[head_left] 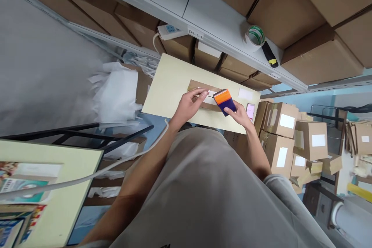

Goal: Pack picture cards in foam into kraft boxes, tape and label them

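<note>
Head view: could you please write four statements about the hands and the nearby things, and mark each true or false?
1. The right hand holds an orange-and-purple object. True.
2. The phone lies on the grey shelf. False: it lies on the pale yellow table.
3. A black-and-yellow tool lies beside the tape roll. True.
4. The left hand holds the tape roll. False: that sits on the grey shelf; this hand is at the brown cardboard.
</note>
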`<state>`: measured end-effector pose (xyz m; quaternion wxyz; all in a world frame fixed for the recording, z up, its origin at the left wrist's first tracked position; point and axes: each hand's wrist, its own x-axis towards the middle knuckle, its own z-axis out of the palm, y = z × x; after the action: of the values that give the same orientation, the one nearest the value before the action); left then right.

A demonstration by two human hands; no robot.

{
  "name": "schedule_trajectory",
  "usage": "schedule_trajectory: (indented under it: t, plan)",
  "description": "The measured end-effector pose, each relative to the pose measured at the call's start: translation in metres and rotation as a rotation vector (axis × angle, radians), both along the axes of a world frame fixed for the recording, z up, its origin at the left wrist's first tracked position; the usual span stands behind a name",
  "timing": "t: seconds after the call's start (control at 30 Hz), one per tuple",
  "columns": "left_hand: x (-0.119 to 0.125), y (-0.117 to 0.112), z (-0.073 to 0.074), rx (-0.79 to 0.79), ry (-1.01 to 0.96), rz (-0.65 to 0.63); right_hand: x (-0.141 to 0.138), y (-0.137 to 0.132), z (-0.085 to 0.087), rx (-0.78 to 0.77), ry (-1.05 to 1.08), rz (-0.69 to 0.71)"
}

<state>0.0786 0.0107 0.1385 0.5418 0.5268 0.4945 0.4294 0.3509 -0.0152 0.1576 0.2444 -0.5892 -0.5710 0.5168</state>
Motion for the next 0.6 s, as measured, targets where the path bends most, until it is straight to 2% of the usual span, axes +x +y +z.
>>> schedule_trajectory:
  t: [0.1, 0.2, 0.3, 0.4, 0.6]
  plan:
    - [-0.01, -0.002, 0.019, 0.01, -0.024, -0.001, -0.017, -0.002, 0.012, 0.014, -0.034, 0.074]
    - [-0.021, -0.002, 0.023, 0.001, 0.013, 0.015, -0.028, -0.001, 0.019, 0.028, -0.086, 0.127]
    - [-0.03, 0.0, 0.014, -0.031, 0.026, 0.02, -0.033, 0.001, 0.022, 0.025, -0.138, 0.177]
    - [-0.034, 0.003, -0.001, -0.045, 0.017, 0.029, -0.038, 0.005, 0.023, -0.004, -0.184, 0.237]
    - [-0.03, 0.003, -0.034, -0.125, -0.074, 0.065, -0.043, 0.027, 0.036, -0.166, -0.203, 0.359]
